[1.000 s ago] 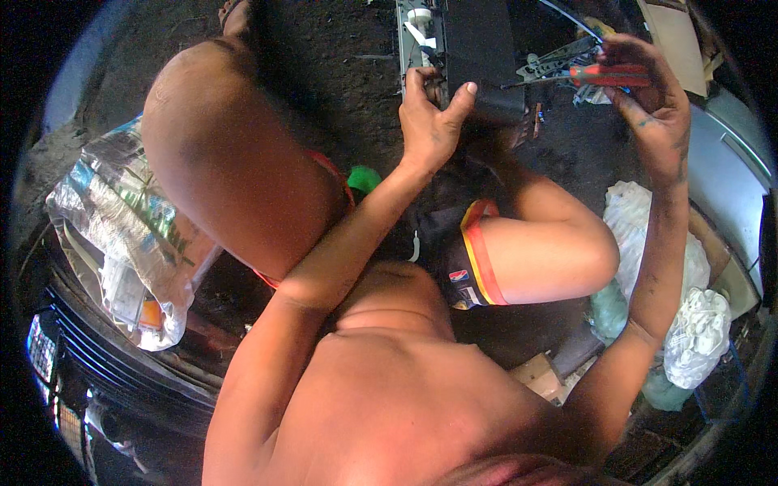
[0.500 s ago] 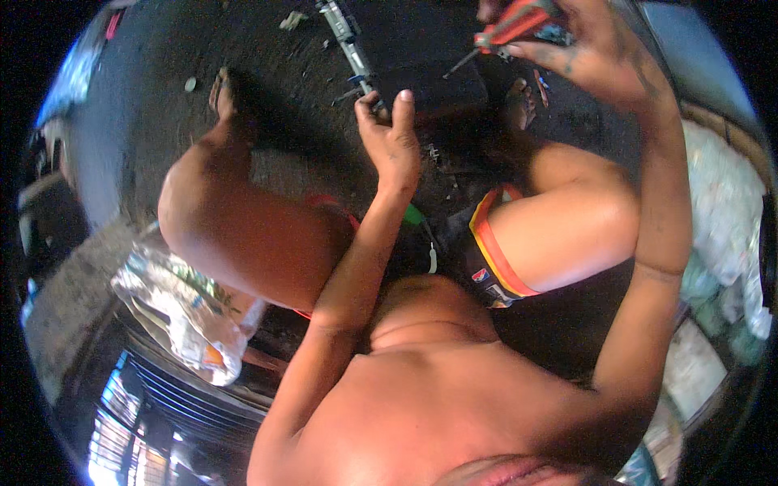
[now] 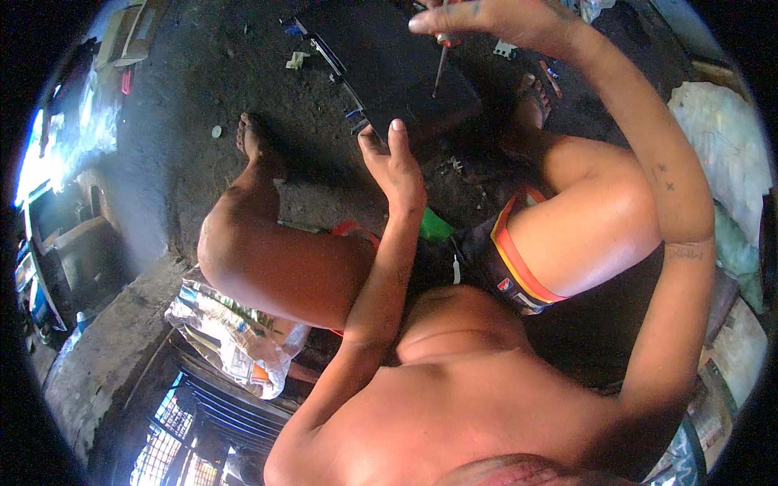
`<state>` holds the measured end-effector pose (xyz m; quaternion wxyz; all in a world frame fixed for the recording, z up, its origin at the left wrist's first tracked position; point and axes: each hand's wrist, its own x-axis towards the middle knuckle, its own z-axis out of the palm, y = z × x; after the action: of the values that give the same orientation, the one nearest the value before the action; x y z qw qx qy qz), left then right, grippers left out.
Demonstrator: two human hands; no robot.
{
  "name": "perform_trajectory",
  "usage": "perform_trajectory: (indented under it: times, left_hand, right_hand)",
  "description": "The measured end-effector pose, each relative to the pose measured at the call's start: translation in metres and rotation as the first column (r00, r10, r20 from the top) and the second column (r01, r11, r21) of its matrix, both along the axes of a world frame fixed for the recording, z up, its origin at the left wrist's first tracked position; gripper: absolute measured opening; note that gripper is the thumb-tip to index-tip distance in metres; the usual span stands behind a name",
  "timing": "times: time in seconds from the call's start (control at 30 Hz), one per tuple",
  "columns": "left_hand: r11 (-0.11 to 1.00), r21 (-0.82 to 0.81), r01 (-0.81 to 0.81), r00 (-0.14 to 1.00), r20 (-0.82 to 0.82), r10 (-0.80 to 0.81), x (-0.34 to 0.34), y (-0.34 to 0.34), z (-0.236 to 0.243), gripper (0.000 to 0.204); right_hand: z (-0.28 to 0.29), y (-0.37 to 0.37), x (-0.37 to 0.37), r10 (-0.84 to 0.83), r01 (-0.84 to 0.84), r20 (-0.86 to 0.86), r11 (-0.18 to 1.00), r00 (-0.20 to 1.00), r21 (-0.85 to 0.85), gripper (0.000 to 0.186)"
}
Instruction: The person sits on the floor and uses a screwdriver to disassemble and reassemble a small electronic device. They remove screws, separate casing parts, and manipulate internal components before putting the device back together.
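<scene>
My left hand (image 3: 395, 172) grips the near-left corner of a black, flat, boxy device (image 3: 389, 61), whose left edge carries metal and small blue parts. My thumb sticks up beside the corner, and the other fingertips are partly hidden. My right hand (image 3: 494, 24) is closed on a screwdriver (image 3: 441, 65) above the device's far right part. Its thin shaft points down at the dark surface; whether the tip touches cannot be told. The handle is mostly covered by my fingers.
I sit on a dark floor, legs spread. Around me are a printed sack (image 3: 231, 324), pale plastic bags (image 3: 713, 154), a green object (image 3: 433, 223), small scraps (image 3: 296, 60) and a pen-like piece (image 3: 551, 77). A concrete ledge (image 3: 105, 340) runs at left, cardboard (image 3: 130, 32) behind.
My right hand has moved leftward over the device, swinging the screwdriver from sideways to pointing downward. The device now shows more of its broad black face. The view has shifted.
</scene>
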<state>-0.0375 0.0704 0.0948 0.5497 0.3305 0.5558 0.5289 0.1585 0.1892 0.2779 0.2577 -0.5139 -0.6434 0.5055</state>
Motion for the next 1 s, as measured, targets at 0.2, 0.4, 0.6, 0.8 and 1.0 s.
perform_trajectory:
  times: [0.2, 0.4, 0.6, 0.8, 1.0]
  left_hand:
    - [0.999, 0.005, -0.035, 0.998, 0.044, 0.035, -0.004, -0.001, 0.003, 0.048]
    - [1.0, 0.002, -0.014, 0.997, 0.074, 0.014, -0.007, -0.001, -0.003, 0.051]
    - [0.999, -0.032, -0.02, 0.999, 0.045, 0.022, -0.002, -0.001, 0.008, 0.054]
    - [1.0, -0.019, -0.024, 0.999, 0.047, 0.025, -0.011, 0.0, -0.002, 0.054]
    - [0.998, -0.061, -0.028, 0.997, -0.08, 0.023, -0.015, -0.001, -0.009, 0.042]
  right_hand:
    - [0.006, 0.003, -0.003, 0.103, -0.118, 0.23, 0.992, 0.968, 0.053, 0.032]
    - [-0.013, 0.003, 0.006, 0.285, -0.299, 0.169, 0.952, 0.944, 0.07, 0.034]
    - [-0.036, -0.009, 0.003, 0.233, -0.29, 0.288, 0.941, 0.929, 0.175, 0.032]
    - [-0.089, -0.015, -0.001, 0.202, -0.194, -0.027, 0.965, 0.979, 0.174, 0.034]
    - [-0.072, -0.022, -0.004, 0.035, -0.075, -0.287, 0.989, 0.957, -0.129, 0.028]
